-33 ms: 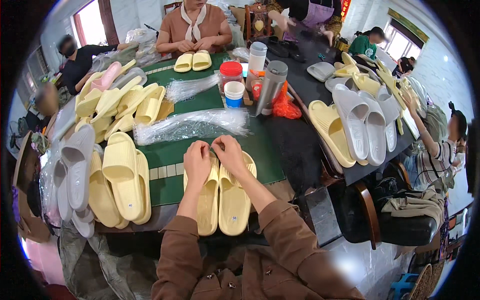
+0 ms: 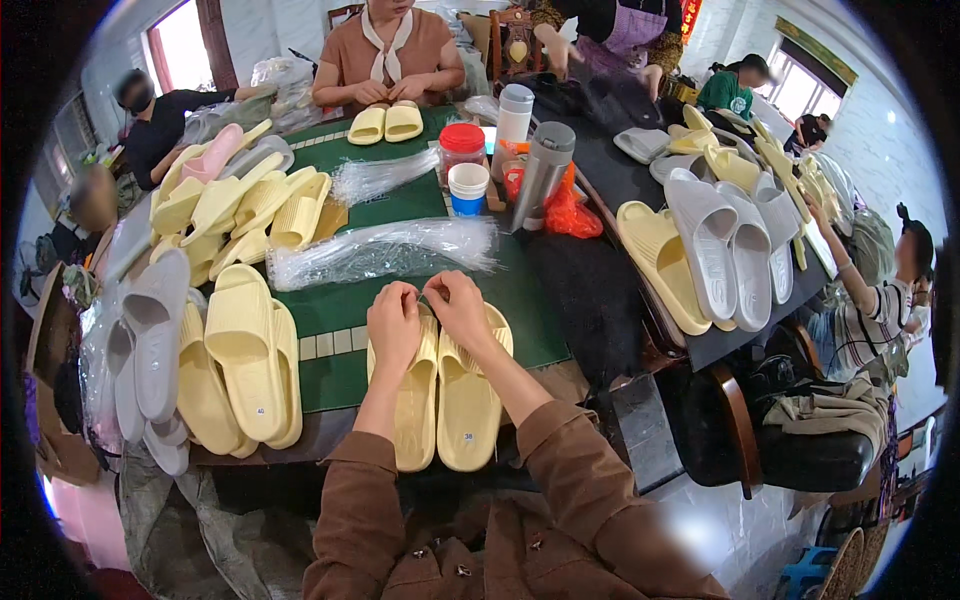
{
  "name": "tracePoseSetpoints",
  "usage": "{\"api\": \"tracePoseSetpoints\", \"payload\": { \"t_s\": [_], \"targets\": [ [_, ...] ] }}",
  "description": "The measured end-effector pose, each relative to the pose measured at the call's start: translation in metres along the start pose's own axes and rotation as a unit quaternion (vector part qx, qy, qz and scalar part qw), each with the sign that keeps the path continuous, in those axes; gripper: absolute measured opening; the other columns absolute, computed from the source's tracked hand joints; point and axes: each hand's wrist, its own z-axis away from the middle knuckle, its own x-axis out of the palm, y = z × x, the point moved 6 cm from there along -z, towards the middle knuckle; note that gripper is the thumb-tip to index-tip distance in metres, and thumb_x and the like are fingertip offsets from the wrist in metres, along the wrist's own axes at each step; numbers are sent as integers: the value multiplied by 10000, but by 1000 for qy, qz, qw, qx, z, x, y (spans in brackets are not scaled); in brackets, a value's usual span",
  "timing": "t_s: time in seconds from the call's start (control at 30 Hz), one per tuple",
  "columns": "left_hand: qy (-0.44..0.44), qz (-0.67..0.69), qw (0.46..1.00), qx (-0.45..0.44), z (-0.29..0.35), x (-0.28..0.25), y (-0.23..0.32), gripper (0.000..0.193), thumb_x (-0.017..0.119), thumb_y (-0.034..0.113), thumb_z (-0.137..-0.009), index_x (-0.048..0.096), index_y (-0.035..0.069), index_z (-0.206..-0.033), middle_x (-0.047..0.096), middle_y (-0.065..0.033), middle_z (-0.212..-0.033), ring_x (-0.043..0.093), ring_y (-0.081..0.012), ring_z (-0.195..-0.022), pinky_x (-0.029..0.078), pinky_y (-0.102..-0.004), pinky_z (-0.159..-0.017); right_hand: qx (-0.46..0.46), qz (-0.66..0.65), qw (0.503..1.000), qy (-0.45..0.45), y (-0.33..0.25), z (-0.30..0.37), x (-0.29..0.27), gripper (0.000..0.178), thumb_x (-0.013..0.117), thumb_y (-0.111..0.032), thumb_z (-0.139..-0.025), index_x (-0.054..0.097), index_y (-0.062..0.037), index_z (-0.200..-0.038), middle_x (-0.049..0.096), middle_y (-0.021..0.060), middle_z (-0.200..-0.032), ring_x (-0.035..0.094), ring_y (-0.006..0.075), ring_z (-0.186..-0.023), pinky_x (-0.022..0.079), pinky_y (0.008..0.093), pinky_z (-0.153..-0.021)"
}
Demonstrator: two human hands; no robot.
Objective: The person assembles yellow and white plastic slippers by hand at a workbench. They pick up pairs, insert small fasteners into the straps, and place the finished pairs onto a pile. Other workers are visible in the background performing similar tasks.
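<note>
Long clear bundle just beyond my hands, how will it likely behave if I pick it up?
The long clear bundle would probably sag, being made of thin strands. It's likely light, since they look slender and see-through. Its fanned right end suggests strands could slip loose.

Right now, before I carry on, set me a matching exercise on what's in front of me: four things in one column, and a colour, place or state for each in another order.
Column one
1. Left hand and right hand
2. Slippers by the hands
3. Bundle of clear strips
4. Jar

Column two
A. Topped with a red lid
B. Close together, fingers bent
C. Lying across the green mat, just beyond the hands
D. Pale yellow, a pair set side by side

Right pairs: 1-B, 2-D, 3-C, 4-A
</note>
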Motion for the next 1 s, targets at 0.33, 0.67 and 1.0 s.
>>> {"api": "tracePoseSetpoints", "payload": {
  "t_s": [0.33, 0.67, 1.0],
  "targets": [
    [21, -5, 1000, 15, 2, -3, 2, 117, 546, -12, -825, 604, 12, -924, 633, -147, -873, 621, -316, -823, 475, -401, -717, 4, -2, 1000, -11, 3, 0, 2, 69, 653, -93, -805, 628, -35, -833, 606, 114, -839, 571, 291, -823, 453, 401, -750],
    [8, -12, 1000, 13, 2, -2, -1, 118, 554, -20, -798, 597, 12, -903, 610, -138, -828, 599, -301, -762, 467, -396, -692, -12, 18, 1000, -1, 3, 0, 2, 120, 658, -124, -836, 639, -7, -859, 606, 121, -830, 582, 268, -782, 472, 370, -725],
    [-4, -6, 1000, -19, 2, -2, 1, 102, 561, -10, -806, 600, 15, -897, 614, -142, -829, 609, -304, -757, 470, -401, -681, -12, 23, 1000, -2, 4, -1, 2, 122, 658, -116, -834, 638, 1, -863, 623, 128, -854, 601, 266, -806, 485, 364, -735]
  ]
}}
